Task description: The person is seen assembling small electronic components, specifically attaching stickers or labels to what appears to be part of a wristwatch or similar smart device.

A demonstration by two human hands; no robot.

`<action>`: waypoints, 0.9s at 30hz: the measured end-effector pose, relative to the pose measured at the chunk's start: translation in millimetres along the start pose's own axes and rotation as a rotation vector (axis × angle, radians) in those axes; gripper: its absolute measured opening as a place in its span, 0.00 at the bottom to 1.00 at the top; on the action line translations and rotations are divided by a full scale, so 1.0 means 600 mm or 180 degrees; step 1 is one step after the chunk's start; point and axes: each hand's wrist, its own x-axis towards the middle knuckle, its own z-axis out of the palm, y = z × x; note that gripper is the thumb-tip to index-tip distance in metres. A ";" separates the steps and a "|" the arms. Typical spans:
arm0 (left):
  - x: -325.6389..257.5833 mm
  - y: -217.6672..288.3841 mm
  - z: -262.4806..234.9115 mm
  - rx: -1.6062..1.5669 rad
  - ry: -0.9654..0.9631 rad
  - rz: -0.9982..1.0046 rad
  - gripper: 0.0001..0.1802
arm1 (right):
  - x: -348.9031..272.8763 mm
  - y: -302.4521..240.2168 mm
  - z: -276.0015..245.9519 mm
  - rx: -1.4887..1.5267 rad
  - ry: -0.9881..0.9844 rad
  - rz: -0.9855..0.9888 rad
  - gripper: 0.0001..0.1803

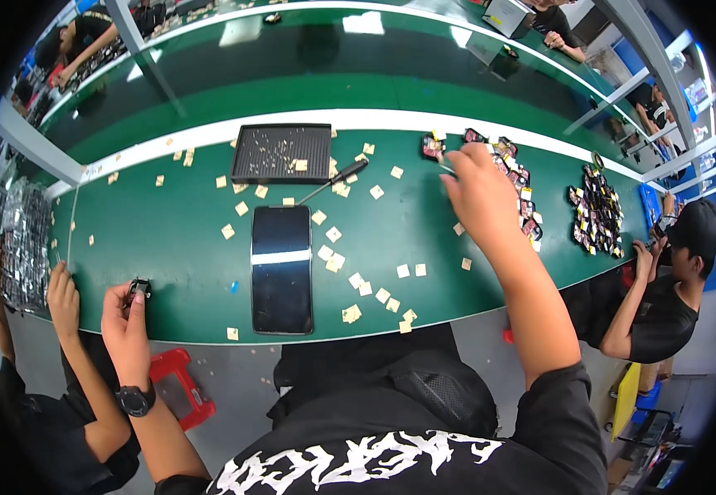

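Observation:
My left hand [127, 330], wearing a black wristwatch, pinches a small black part [138, 288] above the near left of the green bench. On the far right of my workspace, my right hand [483, 198] reaches forward with bent fingers. A thin greyish piece shows by its thumb and forefinger; what it is I cannot make out. Just beyond those fingers lies a small black part with a yellow tab [433, 147]. More such parts [526, 202] form a curved row beside the hand, partly hidden behind it. A dark smartphone [282, 272] lies between my hands.
A black ridged tray [282, 153] holds tiny screws. Beside it rests a black-handled screwdriver [348, 172]. Small cream squares [377, 191] are scattered about. Another pile of black parts [595, 210] stands right. Co-workers sit on both sides; clear-wrapped packs [23, 247] fill the left end.

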 end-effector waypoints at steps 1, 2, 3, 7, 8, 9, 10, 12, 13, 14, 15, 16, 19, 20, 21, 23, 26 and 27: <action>0.017 -0.018 -0.012 0.0005 0.0015 0.0070 0.05 | 0.011 0.009 0.015 -0.0374 -0.0135 -0.0084 0.11; 0.032 -0.048 -0.026 0.0516 0.0159 0.0489 0.05 | 0.019 0.015 0.034 -0.0735 -0.0216 -0.0216 0.07; 0.044 -0.066 -0.034 0.1035 0.0310 0.0890 0.06 | 0.023 0.017 0.042 -0.0708 -0.0160 -0.0216 0.07; 0.079 -0.117 -0.072 0.0572 0.0331 0.0129 0.10 | 0.028 0.022 0.044 -0.1140 -0.0441 -0.0707 0.05; 0.078 -0.117 -0.069 0.0196 0.0408 -0.0282 0.15 | 0.020 0.021 0.034 -0.0962 -0.0264 -0.0808 0.04; 0.069 -0.088 -0.055 0.1599 0.0799 0.0381 0.20 | 0.011 0.015 0.023 -0.0798 -0.0094 -0.0894 0.03; 0.058 -0.065 -0.044 0.2101 0.1148 0.0838 0.21 | 0.001 -0.002 0.011 -0.0596 -0.0118 -0.0828 0.03; 0.012 0.013 0.004 0.1761 0.1168 0.0822 0.25 | -0.018 -0.048 -0.013 -0.0045 -0.0032 -0.0916 0.06; -0.022 0.080 0.039 0.0902 0.0831 0.0370 0.26 | -0.029 -0.078 -0.024 0.0301 0.0068 -0.1041 0.07; -0.056 0.128 0.073 -0.0156 0.0268 0.0259 0.28 | -0.041 -0.107 -0.034 0.0518 0.0105 -0.1232 0.10; -0.084 0.163 0.107 -0.1250 -0.0317 0.0133 0.31 | -0.053 -0.135 -0.049 0.0707 0.0109 -0.1402 0.12; -0.103 0.185 0.141 -0.2080 -0.0933 -0.0128 0.31 | -0.063 -0.160 -0.057 0.0961 0.0042 -0.1506 0.13; -0.110 0.239 0.191 -0.3882 -0.2458 -0.1529 0.30 | -0.093 -0.224 -0.080 0.1341 -0.0268 -0.1558 0.17; -0.116 0.240 0.199 -0.3908 -0.2405 -0.1624 0.30 | -0.097 -0.238 -0.081 0.1531 -0.0303 -0.1439 0.19; -0.112 0.237 0.211 -0.3982 -0.2418 -0.1632 0.27 | -0.095 -0.244 -0.078 0.1697 -0.0305 -0.1335 0.20; -0.113 0.230 0.215 -0.4075 -0.2388 -0.1670 0.24 | -0.097 -0.248 -0.093 0.2007 -0.0508 -0.1177 0.22; -0.118 0.223 0.215 -0.3369 -0.2184 -0.1205 0.20 | -0.117 -0.225 -0.107 0.3169 -0.1412 0.0139 0.17; -0.121 0.221 0.214 -0.3367 -0.2185 -0.1216 0.20 | -0.125 -0.223 -0.104 0.3172 -0.1419 0.0147 0.17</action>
